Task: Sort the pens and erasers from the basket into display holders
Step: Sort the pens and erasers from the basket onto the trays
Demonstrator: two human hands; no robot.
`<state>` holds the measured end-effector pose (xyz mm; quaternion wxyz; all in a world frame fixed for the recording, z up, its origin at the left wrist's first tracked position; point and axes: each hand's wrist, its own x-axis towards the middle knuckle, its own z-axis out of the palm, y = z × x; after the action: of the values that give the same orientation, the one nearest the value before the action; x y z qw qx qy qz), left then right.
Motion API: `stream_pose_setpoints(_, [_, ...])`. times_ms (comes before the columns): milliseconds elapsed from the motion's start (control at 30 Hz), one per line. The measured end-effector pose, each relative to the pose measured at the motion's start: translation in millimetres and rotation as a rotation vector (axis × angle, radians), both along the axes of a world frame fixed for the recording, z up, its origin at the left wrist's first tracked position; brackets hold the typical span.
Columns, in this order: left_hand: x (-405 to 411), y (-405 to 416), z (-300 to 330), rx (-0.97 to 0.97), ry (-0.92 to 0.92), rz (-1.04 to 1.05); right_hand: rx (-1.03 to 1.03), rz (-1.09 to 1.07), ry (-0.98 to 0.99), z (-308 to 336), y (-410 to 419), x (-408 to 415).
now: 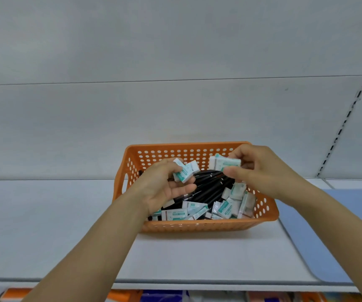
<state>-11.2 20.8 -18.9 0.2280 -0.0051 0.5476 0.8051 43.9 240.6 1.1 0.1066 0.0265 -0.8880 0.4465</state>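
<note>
Both bare forearms reach forward from the bottom edge, converging toward the middle. Left hand (164, 188) palm turned up and inward, fingers curled, thumb stretched out to the right, pinching a small clutch of erasers (185, 170) at the fingertips. Right hand (256, 168) raised slightly higher, knuckles up, fingers and thumb curled round another eraser bundle (224, 163). Hands near each other, not touching.

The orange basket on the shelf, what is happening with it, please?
A person is picking erasers out of the orange basket. The left hand grips a few packaged erasers, and the right hand pinches another small stack of erasers above the basket. Black pens and more erasers still lie inside. No display holders are in view; a blue mat lies to the right.
</note>
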Motion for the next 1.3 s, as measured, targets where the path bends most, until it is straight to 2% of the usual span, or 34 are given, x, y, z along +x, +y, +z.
stream_pose_setpoints(67, [4, -1, 1, 0.097, -0.020, -0.002, -0.192, 0.019, -0.047, 2, 3, 6])
stream_pose_setpoints(133, [8, 3, 3, 0.120, 0.023, -0.020, -0.269, 0.030, -0.039, 0, 3, 14])
stream_pose_setpoints(300, [32, 24, 14, 0.014, 0.222, -0.073, -0.412, 0.000, 0.053, -9, 12, 38])
stream_pose_setpoints(467, [74, 66, 25, -0.076, 0.444, -0.128, -0.493, -0.102, 0.129, -17, 64, 71])
stream_pose_setpoints(567, [109, 112, 16, -0.078, 0.501, -0.247, -0.407, -0.218, 0.036, -35, 118, 82])
stream_pose_setpoints(633, [129, 153, -4, -0.148, 0.525, -0.323, -0.266, -0.264, -0.089, -54, 153, 88])
stream_pose_setpoints(700, [137, 194, -31, -0.304, 0.542, -0.322, -0.132, -0.272, -0.193, -74, 180, 93])
stream_pose_setpoints(800, [126, 236, -64, -0.585, 0.555, -0.222, 0.009, -0.272, -0.224, -93, 207, 92])
stream_pose_setpoints(900, [104, 252, -83, -0.963, 0.681, -0.186, 0.173, -0.255, -0.226, -101, 222, 84])
stream_pose_setpoints(967, [94, 259, -86, -1.123, 0.737, -0.222, 0.278, -0.244, -0.232, -103, 229, 78])
stream_pose_setpoints(1033, [89, 264, -85, -1.254, 0.874, -0.276, 0.376, -0.236, -0.234, -105, 236, 75])
stream_pose_setpoints(1133, [88, 260, -82, -1.246, 1.040, -0.374, 0.378, -0.233, -0.192, -107, 247, 77])
stream_pose_setpoints(1233, [88, 247, -82, -1.152, 1.091, -0.575, 0.290, -0.247, -0.147, -107, 253, 78])
stream_pose_setpoints(1300, [87, 243, -84, -1.124, 1.106, -0.584, 0.369, -0.213, -0.190, -108, 252, 77])
